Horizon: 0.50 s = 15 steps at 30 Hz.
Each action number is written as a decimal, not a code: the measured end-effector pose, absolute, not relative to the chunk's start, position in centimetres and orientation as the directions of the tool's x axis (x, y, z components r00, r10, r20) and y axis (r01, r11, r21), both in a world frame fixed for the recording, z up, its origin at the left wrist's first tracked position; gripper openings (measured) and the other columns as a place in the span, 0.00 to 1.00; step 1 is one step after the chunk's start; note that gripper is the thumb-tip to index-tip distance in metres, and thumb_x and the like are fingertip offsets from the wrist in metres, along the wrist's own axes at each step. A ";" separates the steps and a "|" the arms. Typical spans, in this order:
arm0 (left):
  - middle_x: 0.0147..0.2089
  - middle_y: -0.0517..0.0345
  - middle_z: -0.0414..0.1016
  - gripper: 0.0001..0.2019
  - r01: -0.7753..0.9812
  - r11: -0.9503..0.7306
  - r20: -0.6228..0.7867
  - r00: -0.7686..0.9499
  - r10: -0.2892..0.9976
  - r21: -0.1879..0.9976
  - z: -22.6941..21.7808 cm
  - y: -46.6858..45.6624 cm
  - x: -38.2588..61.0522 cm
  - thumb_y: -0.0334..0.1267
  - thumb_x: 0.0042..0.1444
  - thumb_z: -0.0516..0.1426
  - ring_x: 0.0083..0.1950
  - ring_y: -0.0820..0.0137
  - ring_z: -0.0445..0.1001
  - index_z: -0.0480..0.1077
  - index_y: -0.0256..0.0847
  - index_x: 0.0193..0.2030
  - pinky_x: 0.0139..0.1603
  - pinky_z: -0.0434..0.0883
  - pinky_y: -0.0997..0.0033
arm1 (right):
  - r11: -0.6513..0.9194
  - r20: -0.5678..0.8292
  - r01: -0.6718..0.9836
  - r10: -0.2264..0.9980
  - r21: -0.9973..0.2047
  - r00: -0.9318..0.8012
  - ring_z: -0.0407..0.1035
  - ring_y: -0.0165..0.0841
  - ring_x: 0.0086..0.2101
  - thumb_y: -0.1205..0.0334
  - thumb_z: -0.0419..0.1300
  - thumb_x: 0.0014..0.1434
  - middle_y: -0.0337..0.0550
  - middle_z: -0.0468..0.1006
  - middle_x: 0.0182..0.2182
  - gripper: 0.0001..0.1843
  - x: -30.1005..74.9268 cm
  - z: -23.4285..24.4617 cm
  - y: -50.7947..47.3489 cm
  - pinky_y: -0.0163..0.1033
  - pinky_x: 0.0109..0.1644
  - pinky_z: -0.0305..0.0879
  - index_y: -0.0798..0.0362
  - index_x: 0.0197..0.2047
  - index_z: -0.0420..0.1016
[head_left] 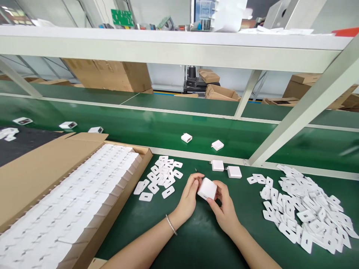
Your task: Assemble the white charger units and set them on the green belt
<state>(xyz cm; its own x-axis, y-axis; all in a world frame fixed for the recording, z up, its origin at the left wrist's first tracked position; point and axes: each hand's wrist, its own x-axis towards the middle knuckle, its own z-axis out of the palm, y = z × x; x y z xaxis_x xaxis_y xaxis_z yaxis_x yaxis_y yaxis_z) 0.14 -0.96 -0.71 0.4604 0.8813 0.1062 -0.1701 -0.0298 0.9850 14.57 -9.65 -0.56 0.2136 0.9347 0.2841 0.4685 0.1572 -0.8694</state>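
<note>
Between my two hands, just above the green table, is a white charger [207,188] with a small slot in its near end. My left hand [189,197] grips its left side, fingers curled behind it. On the right side my right hand [224,205] pinches it, thumb at the near corner. Just beyond lie two more white chargers, one charger [217,165] and another charger [234,172], prongs pointing left. A loose pile of white slotted face plates [161,175] lies left of my hands. A far larger heap of such plates [308,209] spreads to the right.
At left stands an open cardboard box [146,157] packed with rows of white chargers. Behind a pale rail, a green conveyor belt [157,129] carries several white units. A slanted metal post [297,112] rises at right, and a shelf beam [168,52] crosses above.
</note>
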 end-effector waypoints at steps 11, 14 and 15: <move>0.49 0.49 0.78 0.26 -0.435 0.542 -0.004 0.777 0.629 0.719 1.9 -1.8 1.0 0.57 0.66 0.61 0.47 0.63 0.78 0.69 0.42 0.62 0.57 0.72 0.56 | 0.225 0.468 0.658 0.856 -0.718 0.218 0.73 0.43 0.46 0.56 0.65 0.63 0.50 0.69 0.52 0.25 15.8 0.7 -9.2 0.48 0.45 0.76 0.43 0.62 0.70; 0.52 0.52 0.77 0.23 -0.430 0.524 0.016 0.784 0.620 0.735 1.9 -2.1 0.9 0.54 0.64 0.64 0.48 0.65 0.79 0.67 0.46 0.59 0.58 0.73 0.56 | 0.229 0.490 0.704 0.850 -0.673 0.192 0.72 0.46 0.50 0.58 0.68 0.60 0.51 0.68 0.54 0.29 15.9 0.9 -9.3 0.51 0.49 0.76 0.42 0.64 0.70; 0.52 0.53 0.77 0.22 -0.426 0.523 0.020 0.789 0.614 0.738 1.7 -2.3 0.9 0.53 0.64 0.64 0.49 0.65 0.80 0.67 0.46 0.58 0.58 0.73 0.57 | 0.232 0.503 0.722 0.844 -0.652 0.183 0.71 0.48 0.52 0.59 0.69 0.59 0.51 0.68 0.54 0.29 15.8 1.1 -9.3 0.53 0.52 0.75 0.42 0.63 0.71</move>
